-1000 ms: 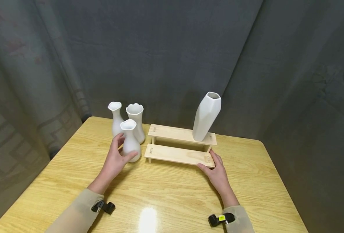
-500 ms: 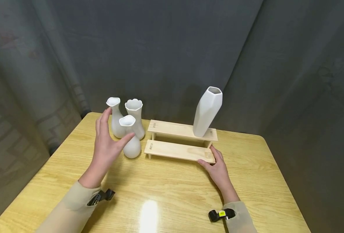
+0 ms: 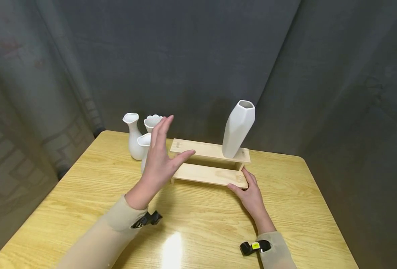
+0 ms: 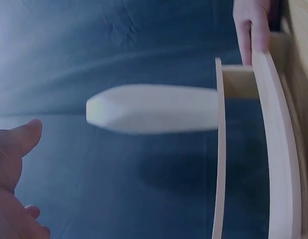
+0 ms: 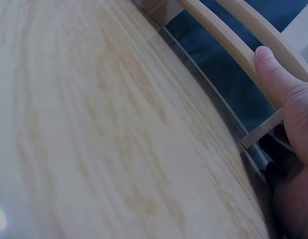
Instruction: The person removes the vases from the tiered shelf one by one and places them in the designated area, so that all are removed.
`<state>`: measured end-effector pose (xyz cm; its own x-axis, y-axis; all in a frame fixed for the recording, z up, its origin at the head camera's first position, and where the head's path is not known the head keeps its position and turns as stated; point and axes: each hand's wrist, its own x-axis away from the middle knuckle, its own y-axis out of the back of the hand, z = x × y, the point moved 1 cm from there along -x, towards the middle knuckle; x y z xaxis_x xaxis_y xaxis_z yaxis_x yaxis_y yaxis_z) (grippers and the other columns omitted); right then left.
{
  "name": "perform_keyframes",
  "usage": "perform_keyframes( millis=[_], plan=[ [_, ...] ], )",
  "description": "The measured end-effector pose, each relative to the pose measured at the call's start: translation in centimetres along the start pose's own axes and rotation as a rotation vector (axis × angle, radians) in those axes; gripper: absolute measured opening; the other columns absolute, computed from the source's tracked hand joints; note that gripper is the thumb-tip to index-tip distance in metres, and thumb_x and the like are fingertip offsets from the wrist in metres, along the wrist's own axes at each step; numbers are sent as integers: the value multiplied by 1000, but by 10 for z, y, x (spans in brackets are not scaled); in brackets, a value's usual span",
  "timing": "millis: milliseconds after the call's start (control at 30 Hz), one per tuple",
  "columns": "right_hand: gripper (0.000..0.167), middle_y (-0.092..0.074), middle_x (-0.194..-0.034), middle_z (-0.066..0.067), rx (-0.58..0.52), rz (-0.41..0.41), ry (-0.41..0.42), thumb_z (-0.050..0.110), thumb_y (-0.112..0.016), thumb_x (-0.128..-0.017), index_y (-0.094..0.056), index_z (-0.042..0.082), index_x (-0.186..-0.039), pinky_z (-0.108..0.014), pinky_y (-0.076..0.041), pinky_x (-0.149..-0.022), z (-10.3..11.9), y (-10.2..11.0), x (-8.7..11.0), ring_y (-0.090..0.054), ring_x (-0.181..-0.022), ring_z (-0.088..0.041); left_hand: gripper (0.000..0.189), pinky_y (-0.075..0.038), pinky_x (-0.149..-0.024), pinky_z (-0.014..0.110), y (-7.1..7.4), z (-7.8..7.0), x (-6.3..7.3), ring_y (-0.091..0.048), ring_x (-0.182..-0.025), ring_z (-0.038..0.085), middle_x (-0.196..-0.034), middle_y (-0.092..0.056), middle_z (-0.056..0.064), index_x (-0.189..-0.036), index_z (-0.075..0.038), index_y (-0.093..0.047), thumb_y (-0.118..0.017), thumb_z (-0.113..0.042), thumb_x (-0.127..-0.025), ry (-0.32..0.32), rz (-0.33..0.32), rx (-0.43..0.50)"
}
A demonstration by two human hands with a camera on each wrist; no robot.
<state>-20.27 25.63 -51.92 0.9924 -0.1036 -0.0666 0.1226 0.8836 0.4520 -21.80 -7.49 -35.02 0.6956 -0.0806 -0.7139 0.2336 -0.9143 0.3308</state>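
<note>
My left hand (image 3: 159, 160) is in the air with its fingers extended and thumb spread, holding nothing. In the head view it overlaps the stand's left end and partly covers a scalloped white vase (image 3: 151, 122) and a shorter white vase (image 3: 144, 153). My right hand (image 3: 252, 196) grips the right end of a two-step wooden display stand (image 3: 212, 175), thumb at the lower board's front edge. On the upper step, at the right, a tall faceted white vase (image 3: 237, 129) stands upright; the left wrist view shows this vase (image 4: 154, 108) sideways.
Another slim white vase (image 3: 134, 144) with a wavy rim stands at the back left of the wooden table (image 3: 198, 216). Dark grey curtains (image 3: 185, 67) hang right behind the table and at both sides.
My left hand has let go of the front vase, lifted away and swung right toward the stand. The vase stays upright on the table. My right hand keeps its hold on the stand.
</note>
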Motion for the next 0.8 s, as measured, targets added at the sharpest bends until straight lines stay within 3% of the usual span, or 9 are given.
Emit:
perform_keyframes(
  millis=[267, 433, 800],
  plan=[
    [104, -30, -175, -12, 15, 5, -3, 47, -87, -96, -27, 19, -177, -64, -28, -128, -1, -4, -1, -30, -162, -39, 109, -34, -127, 55, -45, -12, -18, -36, -159, 26, -171, -35, 12, -173, -16, -32, -99, -24, -87, 47, 89, 67],
    [104, -31, -175, -12, 16, 6, -16, 48, -87, -96, -27, 19, -177, -62, -27, -129, 0, -5, -2, -31, -161, -38, 109, -37, -126, 54, -70, -17, -28, -38, -157, 24, -172, -33, 7, -175, -21, -30, -97, -29, -89, 125, 151, 104],
    [105, -31, -175, -12, 11, 2, -17, 47, -88, -96, -27, 17, -177, -63, -27, -129, -3, -7, -2, -32, -161, -39, 110, -42, -124, 53, -117, -12, -52, -40, -157, 29, -173, -33, 11, -175, -24, -25, -95, -35, -91, 233, 201, 104]
  ],
)
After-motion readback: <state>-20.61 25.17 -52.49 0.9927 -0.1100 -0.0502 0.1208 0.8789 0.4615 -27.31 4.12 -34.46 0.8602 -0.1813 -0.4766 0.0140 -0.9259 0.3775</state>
